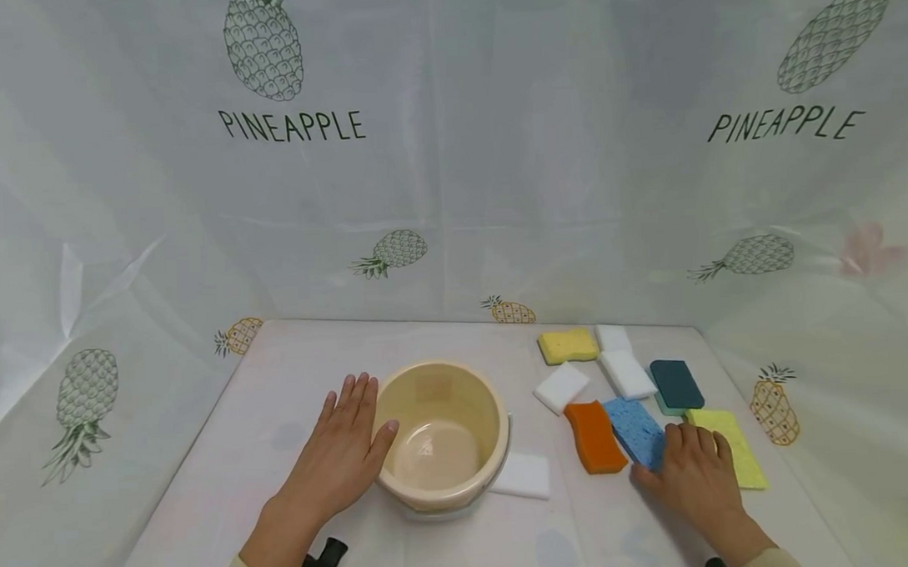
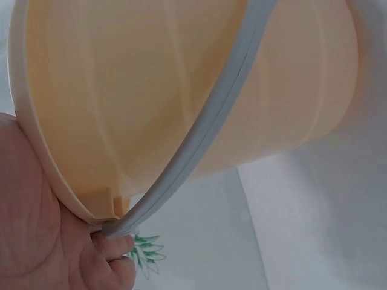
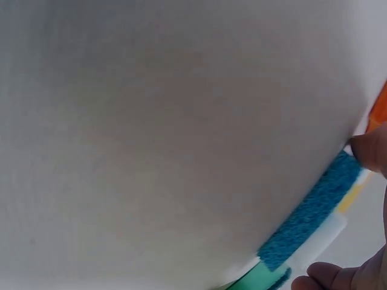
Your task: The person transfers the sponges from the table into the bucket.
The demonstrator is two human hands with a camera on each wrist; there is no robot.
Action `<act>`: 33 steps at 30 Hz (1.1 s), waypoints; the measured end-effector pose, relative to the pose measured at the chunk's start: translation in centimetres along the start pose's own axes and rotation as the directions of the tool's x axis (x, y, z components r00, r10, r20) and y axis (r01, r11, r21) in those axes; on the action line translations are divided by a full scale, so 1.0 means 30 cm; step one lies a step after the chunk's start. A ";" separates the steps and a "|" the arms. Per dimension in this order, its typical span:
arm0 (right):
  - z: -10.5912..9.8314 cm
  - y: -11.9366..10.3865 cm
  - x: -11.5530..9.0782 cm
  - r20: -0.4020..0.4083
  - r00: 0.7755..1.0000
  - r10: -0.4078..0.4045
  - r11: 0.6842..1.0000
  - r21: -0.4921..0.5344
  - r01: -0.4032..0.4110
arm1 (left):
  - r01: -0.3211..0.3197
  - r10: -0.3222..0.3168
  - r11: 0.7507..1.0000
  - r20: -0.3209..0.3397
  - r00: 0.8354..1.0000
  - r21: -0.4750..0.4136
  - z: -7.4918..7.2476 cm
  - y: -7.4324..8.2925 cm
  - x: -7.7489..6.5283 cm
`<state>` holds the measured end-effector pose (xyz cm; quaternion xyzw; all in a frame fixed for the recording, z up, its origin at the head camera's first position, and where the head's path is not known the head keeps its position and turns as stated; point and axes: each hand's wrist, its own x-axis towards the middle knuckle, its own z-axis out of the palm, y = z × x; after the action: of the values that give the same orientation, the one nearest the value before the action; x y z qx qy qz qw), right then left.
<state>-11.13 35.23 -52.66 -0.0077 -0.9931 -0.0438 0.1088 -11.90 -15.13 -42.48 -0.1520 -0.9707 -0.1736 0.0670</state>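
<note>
A cream bucket [image 1: 441,384] with a grey handle [image 2: 208,124] stands on the table. My left hand [image 1: 340,463] rests against the left side of its rim, fingers straight and thumb over the edge. My right hand [image 1: 693,475] is spread over the near end of a blue sponge [image 1: 635,427]. In the right wrist view, the thumb [image 3: 372,148] is at one end of the blue sponge, while the fingertips [image 3: 323,275] are near its other end with a gap. An orange sponge [image 1: 594,437] lies left of the blue one, and a yellow cloth-like square [image 1: 730,449] lies to its right.
White sponges [image 1: 561,388] [image 1: 626,373], a yellow sponge [image 1: 568,345] and a dark green-topped sponge [image 1: 676,385] lie farther back. Another white sponge [image 1: 522,475] sits beside the bucket. A pineapple-print sheet [image 1: 495,173] hangs behind the table. A black object [image 1: 324,562] shows by the left wrist.
</note>
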 end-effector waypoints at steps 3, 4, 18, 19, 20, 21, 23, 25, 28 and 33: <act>0.012 0.005 0.010 0.014 1.000 0.001 1.000 -0.005 -0.001 | -0.001 0.001 1.000 -0.001 1.000 -0.004 -0.001 -0.003 0.002; 0.015 0.007 0.014 0.020 1.000 0.001 1.000 -0.011 -0.001 | -0.001 0.001 1.000 -0.001 1.000 -0.005 -0.001 -0.004 0.003; 0.029 0.005 0.048 0.094 0.995 0.030 0.999 -0.036 -0.027 | 0.003 -0.003 1.000 -0.003 1.000 -0.016 -0.007 -0.014 0.004; 0.027 0.007 0.048 0.093 0.995 0.032 0.999 -0.021 -0.030 | 0.003 -0.003 1.000 -0.001 1.000 -0.020 -0.007 -0.014 0.004; 0.024 0.009 0.048 0.097 0.995 0.037 0.999 -0.009 -0.036 | 0.004 -0.004 1.000 0.000 1.000 -0.023 -0.006 -0.013 0.004; 0.018 0.011 0.050 0.101 0.994 0.043 0.999 0.002 -0.044 | 0.005 -0.005 1.000 0.001 1.000 -0.025 -0.006 -0.013 0.004; 0.004 0.022 0.051 0.094 0.995 0.044 0.999 0.024 -0.046 | 0.007 -0.007 1.000 0.002 1.000 -0.030 -0.005 -0.011 0.003; -0.016 0.037 0.053 0.076 0.997 0.034 0.999 0.036 -0.037 | 0.012 -0.012 0.999 0.003 1.000 -0.033 -0.003 -0.009 0.002; -0.053 0.064 0.062 0.039 0.999 0.022 0.999 0.030 -0.023 | 0.018 -0.018 0.999 0.000 1.000 -0.035 0.000 -0.005 -0.001; -0.096 0.126 0.062 -0.121 0.992 -0.030 0.998 0.045 0.035 | 0.019 -0.020 0.999 -0.002 1.000 -0.042 0.000 0.011 -0.003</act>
<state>-12.23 38.75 -49.14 0.0136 -0.9855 -0.0226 0.1677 -11.70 -14.87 -42.40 -0.1436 -0.9682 -0.1950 0.0634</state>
